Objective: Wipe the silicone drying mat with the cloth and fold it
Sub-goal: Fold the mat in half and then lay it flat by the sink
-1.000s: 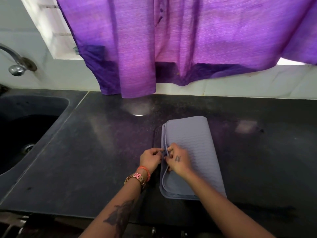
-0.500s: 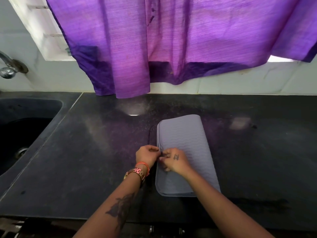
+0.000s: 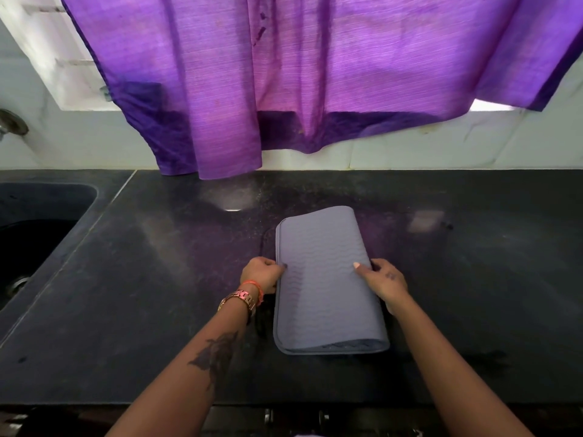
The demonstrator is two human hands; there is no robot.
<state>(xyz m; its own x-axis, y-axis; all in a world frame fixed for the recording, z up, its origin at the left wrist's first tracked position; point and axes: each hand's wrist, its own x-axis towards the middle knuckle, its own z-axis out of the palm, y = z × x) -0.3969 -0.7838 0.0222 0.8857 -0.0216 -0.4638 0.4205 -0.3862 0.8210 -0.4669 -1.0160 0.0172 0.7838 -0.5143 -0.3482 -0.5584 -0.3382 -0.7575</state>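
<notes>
On the dark worktop (image 3: 157, 294), a little right of the middle, lies the grey silicone drying mat (image 3: 325, 279). It is folded over, with the rounded fold along its right side and the loose edges stacked along its left side. Its top surface shows a wavy ribbed pattern. The left hand (image 3: 262, 274) rests at the left edge of the mat, its fingers curled, with the thumb laid on top of the edge, so it holds the stacked edges. The right hand (image 3: 383, 280) is at the right side, on the fold; its thumb lies on the mat's top and the other fingers curl around the fold, gripping it. The left wrist carries a metal watch (image 3: 241, 299) and an orange thread band (image 3: 252, 285), and a tattoo (image 3: 217, 351) is seen on the left forearm. At the far left a dark sink (image 3: 38, 234) is sunk into the worktop. Behind, a purple curtain (image 3: 284, 74) hangs before a window and its lower end reaches near the white wall tiles (image 3: 441, 152).
</notes>
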